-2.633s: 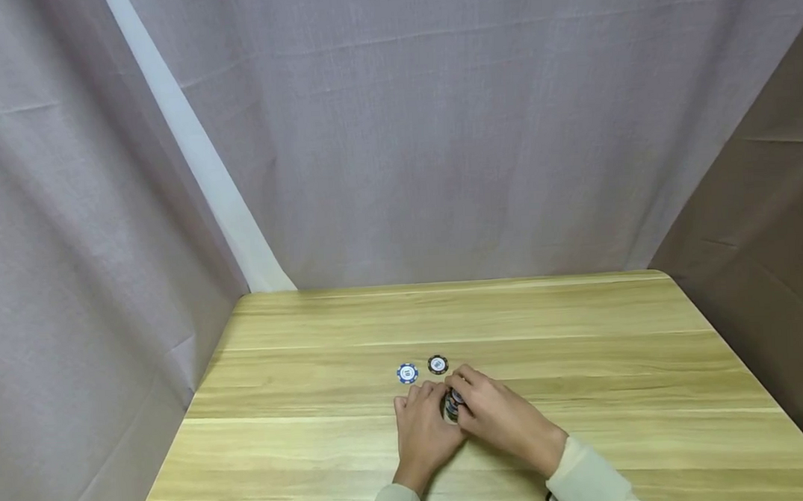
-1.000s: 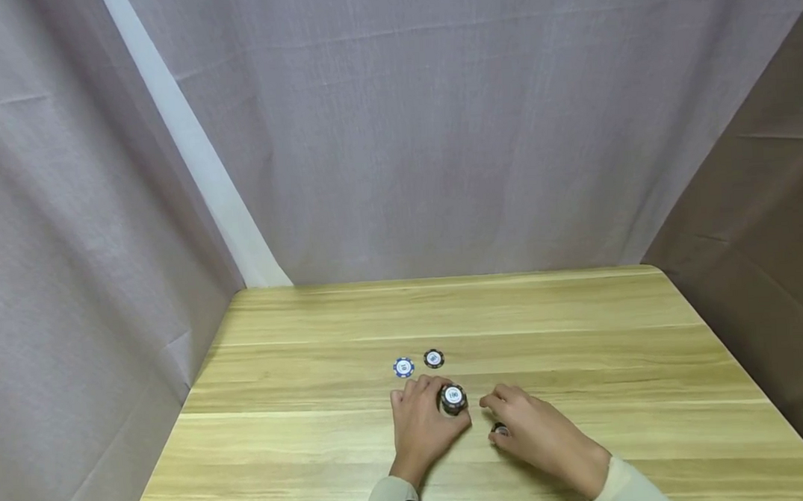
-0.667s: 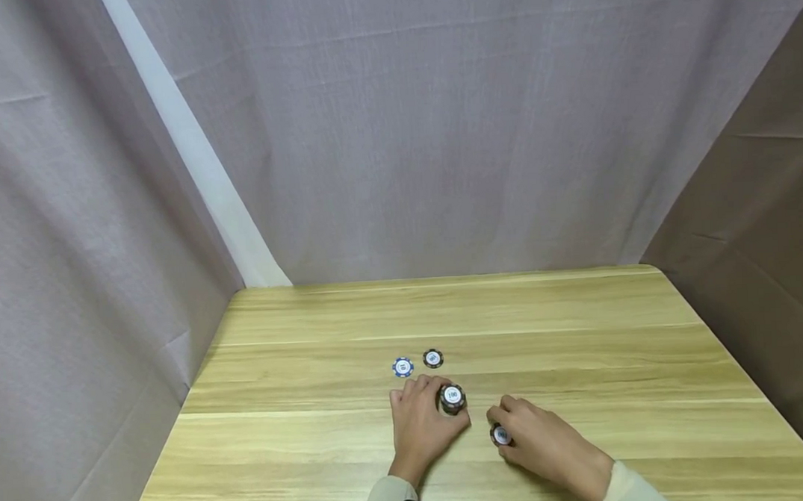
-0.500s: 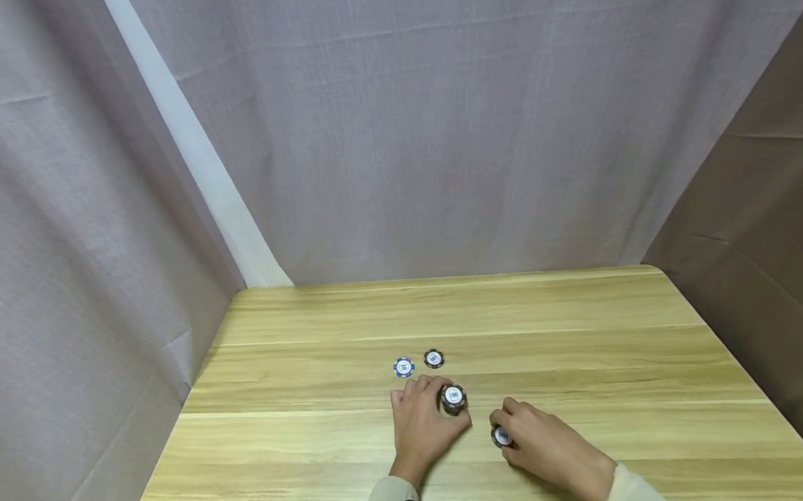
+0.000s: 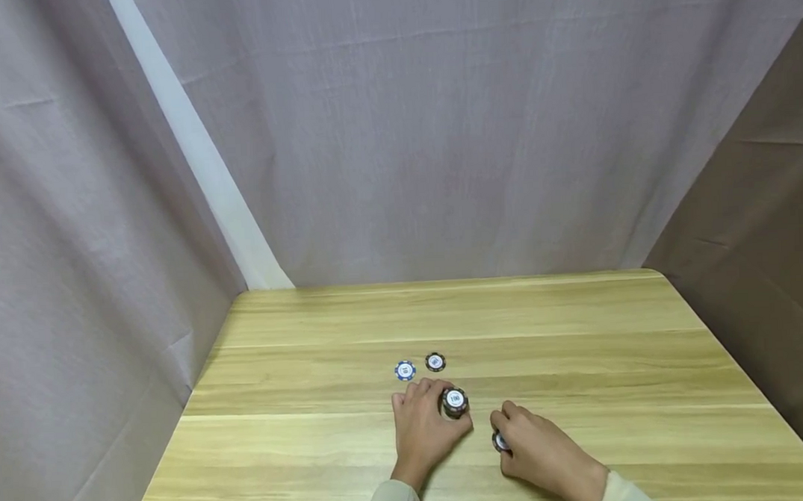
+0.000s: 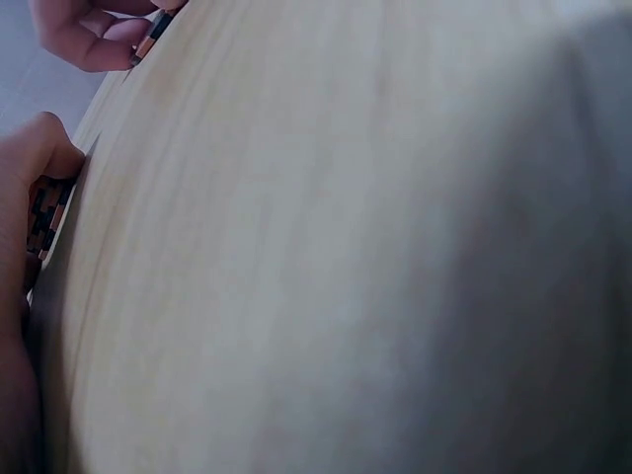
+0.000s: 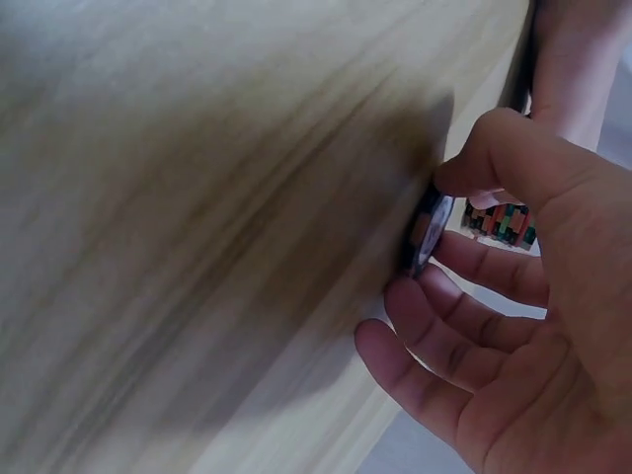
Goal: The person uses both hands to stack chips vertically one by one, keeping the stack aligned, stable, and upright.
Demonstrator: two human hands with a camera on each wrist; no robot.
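Observation:
My left hand [image 5: 426, 432] curls its fingers and thumb round a stack of poker chips [image 5: 455, 399], whose black-rimmed top chip reads 100. Seen from the side in the left wrist view, the stack [image 6: 44, 212] shows several layers of dark and orange edges. To the right, my right hand [image 5: 541, 448] pinches a dark-rimmed poker chip [image 5: 499, 442], partly covered by the fingers. In the right wrist view that chip [image 7: 431, 232] sits between thumb and fingertips, close over the tabletop.
Beyond the left hand, a blue poker chip [image 5: 405, 370] marked 10 and a black poker chip [image 5: 435, 362] lie flat, side by side. The wooden table [image 5: 302, 449] ends at a grey curtain [image 5: 438, 167], with a brown curtain [image 5: 763, 212] at the right.
My right hand was at the stack; it has moved right and nearer the body with a chip, uncovering the stack's top. My left hand has stayed round the stack.

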